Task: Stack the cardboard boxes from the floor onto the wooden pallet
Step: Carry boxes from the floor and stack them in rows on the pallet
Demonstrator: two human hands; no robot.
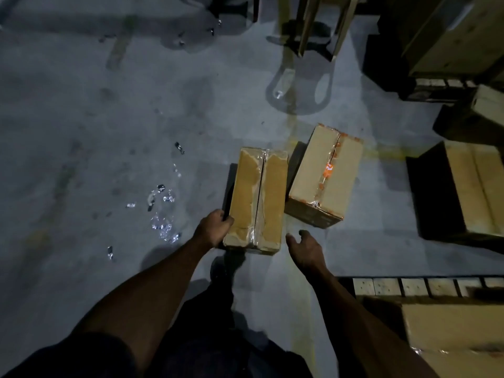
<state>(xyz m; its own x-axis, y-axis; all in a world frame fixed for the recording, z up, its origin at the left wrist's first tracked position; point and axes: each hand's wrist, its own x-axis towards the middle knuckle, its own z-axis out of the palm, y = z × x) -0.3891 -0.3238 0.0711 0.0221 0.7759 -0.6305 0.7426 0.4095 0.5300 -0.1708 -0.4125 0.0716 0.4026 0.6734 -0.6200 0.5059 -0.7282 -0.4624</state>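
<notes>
A grey concrete floor (81, 118) fills the view. Crumpled scraps of clear shiny plastic film (162, 214) lie scattered on it, and beyond them stands a pale metal pallet jack (302, 77).

Dim light, grey concrete floor (109, 118). Left hand (214, 227) gripped the near left corner of a taped cardboard box (257, 200), fingers wrapped over its left edge. Right hand (306, 248) hung spread and empty just beside the box's near right corner, not touching it. A second box (326, 175) with orange-marked tape lay just beside the first, angled. A larger box (474, 192) sat well to the right. Wooden pallet (409, 287) at lower right carried another box (455, 323). Shiny scraps (162, 208), possibly torn tape, were scattered on the floor to the left
</notes>
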